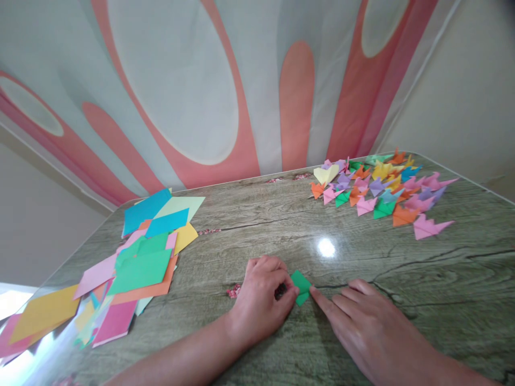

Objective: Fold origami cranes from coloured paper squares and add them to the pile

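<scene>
A small folded piece of green origami paper (301, 287) lies on the table in front of me, a crease line running across its middle. My left hand (265, 292) is closed at its left side, thumb and index finger pinching the edge. From the other side, my right hand (362, 321) reaches in with its fingers stretched out, and the index fingertip touches the paper's right corner. The paper's left edge is partly covered by my left fingertips.
Loose coloured paper sheets (140, 273) lie in an overlapping heap on the left. Several folded paper cranes (378, 187) stand grouped at the back right. The wood-patterned table (249, 220) meets a pink and grey printed sheet (265, 107) behind it.
</scene>
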Demonstrator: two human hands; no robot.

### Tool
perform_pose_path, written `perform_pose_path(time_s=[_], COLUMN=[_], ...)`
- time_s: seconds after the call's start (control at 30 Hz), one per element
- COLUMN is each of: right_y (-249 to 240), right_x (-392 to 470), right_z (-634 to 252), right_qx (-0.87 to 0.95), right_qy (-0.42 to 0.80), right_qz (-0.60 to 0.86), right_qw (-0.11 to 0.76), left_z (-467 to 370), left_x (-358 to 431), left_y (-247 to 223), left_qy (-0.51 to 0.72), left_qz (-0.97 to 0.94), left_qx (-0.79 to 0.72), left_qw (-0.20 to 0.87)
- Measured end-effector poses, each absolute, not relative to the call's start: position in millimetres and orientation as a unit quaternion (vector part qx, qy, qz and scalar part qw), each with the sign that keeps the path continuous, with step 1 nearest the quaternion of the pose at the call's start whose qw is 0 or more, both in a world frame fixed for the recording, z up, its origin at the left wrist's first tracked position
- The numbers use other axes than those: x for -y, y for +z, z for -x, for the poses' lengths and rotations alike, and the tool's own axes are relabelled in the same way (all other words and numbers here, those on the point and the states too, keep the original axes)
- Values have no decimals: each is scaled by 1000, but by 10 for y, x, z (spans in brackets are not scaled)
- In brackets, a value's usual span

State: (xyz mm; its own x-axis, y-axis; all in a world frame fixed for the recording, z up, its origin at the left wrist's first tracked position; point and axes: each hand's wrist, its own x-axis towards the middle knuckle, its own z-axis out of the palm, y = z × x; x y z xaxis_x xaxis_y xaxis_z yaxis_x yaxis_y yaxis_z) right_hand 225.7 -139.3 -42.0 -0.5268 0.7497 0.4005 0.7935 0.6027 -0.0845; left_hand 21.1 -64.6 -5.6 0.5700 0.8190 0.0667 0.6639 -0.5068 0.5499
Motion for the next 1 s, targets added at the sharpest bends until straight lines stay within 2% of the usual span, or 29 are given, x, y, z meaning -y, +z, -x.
perform_pose_path(time_s=[0.23, 0.33, 0.73, 1.0], right_y=[-339, -352, -361, -425], right_x=[1166, 1094, 1118, 1115], right_z=[-2241, -2224, -2145, -2158], right_qx=[809, 796, 802, 794], right_qy=[105, 140, 138, 175], right_qz=[490, 509, 536, 513], right_qw=[307, 296, 226, 276], left_z=[-166, -156, -129, -139], left_x=[596, 590, 655, 685], left_y=[-56, -52, -57, -147], left_qy=[162, 165, 160, 195], left_qz=[-870, -876, -872, -868], left_qx=[-382, -369, -388, -375], left_qw=[265, 264, 253, 260])
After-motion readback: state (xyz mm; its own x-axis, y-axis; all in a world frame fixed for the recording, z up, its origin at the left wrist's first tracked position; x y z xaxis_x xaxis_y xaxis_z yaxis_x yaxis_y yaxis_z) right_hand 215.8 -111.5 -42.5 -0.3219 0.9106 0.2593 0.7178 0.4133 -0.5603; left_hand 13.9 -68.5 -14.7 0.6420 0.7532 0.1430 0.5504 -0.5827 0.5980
